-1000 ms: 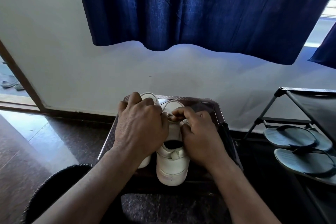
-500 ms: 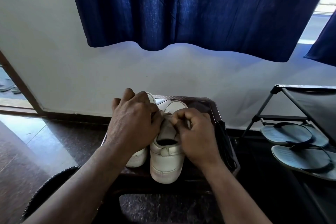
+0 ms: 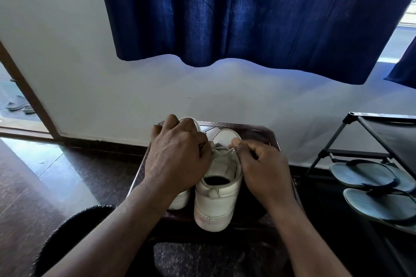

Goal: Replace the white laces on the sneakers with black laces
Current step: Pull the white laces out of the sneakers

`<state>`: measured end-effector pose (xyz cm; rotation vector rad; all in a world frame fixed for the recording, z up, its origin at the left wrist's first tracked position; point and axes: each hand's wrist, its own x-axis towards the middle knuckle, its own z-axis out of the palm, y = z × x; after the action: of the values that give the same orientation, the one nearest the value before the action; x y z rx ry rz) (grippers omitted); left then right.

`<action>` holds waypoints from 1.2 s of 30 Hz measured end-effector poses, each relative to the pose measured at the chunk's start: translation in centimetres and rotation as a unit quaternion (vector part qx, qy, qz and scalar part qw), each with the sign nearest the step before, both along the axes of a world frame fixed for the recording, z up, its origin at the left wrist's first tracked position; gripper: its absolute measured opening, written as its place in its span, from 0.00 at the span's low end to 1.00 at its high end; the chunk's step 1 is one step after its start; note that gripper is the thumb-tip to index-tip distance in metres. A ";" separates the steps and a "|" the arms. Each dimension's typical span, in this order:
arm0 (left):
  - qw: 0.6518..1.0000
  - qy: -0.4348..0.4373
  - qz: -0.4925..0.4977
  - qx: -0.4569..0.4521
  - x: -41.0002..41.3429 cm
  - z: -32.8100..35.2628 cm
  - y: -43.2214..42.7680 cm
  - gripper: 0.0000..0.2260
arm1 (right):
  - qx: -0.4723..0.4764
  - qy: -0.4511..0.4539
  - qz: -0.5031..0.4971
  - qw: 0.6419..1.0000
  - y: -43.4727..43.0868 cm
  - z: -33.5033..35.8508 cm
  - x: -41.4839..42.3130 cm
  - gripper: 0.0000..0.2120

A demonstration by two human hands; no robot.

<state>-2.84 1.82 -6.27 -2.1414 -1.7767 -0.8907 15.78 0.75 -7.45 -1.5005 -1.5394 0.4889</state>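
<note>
While white sneaker (image 3: 213,204) sits between hands, left hand (image 3: 177,159), right hand (image 3: 263,168) each pinch white lace (image 3: 221,152).

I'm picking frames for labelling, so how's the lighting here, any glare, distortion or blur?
Head view: light from the window leaves the left hand and right hand dark; glare streaks the floor; the wide lens bows the curtain hem; the white lace looks soft.

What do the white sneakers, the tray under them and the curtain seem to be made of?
White sneakers: smooth leather or imitation, matte, faint creases. Tray: probably metal, dark, glossy, embossed pattern reflecting light. Curtain: blue woven cloth, soft folds, light shining through.
</note>
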 end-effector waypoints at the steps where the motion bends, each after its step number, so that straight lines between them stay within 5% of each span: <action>1: 1.000 0.000 0.000 0.001 0.0 0.0 0.0 0.12 | -0.003 -0.011 0.001 1.000 0.0 0.0 0.1 0.12; 6: 1.000 0.000 -0.002 0.005 0.1 -0.1 -0.1 0.12 | 0.073 -0.013 0.002 0.997 0.6 0.0 0.8 0.12; 11: 1.000 0.005 -0.002 0.003 0.1 0.0 -0.1 0.14 | 0.064 0.126 0.006 0.990 0.4 0.9 1.3 0.18; 19: 1.000 0.000 0.001 -0.001 0.1 -0.1 -0.1 0.13 | 0.001 -0.051 0.057 0.997 0.1 1.1 2.4 0.09; 22: 1.000 0.002 -0.002 -0.002 0.1 -0.1 0.0 0.13 | 0.007 0.156 0.107 0.982 0.2 1.1 1.6 0.08; 26: 1.000 0.011 0.001 -0.013 0.1 -0.2 0.1 0.15 | -0.004 0.434 0.109 0.894 0.0 1.4 -0.4 0.15; 28: 1.000 0.008 0.002 -0.015 0.1 -0.2 0.1 0.15 | 0.014 0.370 0.023 0.929 0.1 1.2 -0.5 0.14; 31: 1.000 0.002 0.004 -0.012 0.1 -0.2 0.0 0.13 | 0.035 0.108 -0.045 0.993 0.2 0.6 0.2 0.09; 36: 1.000 0.003 0.005 -0.011 0.2 -0.2 0.0 0.12 | 0.041 -0.140 -0.009 0.989 -0.5 0.8 -0.4 0.09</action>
<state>-2.67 1.80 -6.43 -2.1445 -1.8022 -0.8658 15.36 0.30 -6.63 -1.5682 -1.7370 0.2067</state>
